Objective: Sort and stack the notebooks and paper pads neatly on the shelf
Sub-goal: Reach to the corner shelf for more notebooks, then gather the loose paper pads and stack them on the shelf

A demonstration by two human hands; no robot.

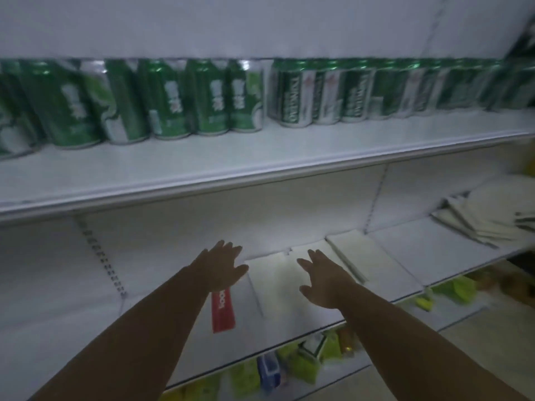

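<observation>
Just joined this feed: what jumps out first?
A long row of green drink cans lines the upper shelf. Below, an open left hand and right hand reach toward a flat white paper pad on the middle shelf, a red rectangular strip beneath the left hand. An untidy fan of white pads lies far right.

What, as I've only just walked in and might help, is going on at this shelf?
A person's left hand and right hand, open and holding nothing, reach toward a white pad lying flat on the middle shelf. A second pad lies just right of it, and a loose heap of pads at far right is not yet stacked. Green cans line the shelf above.
</observation>
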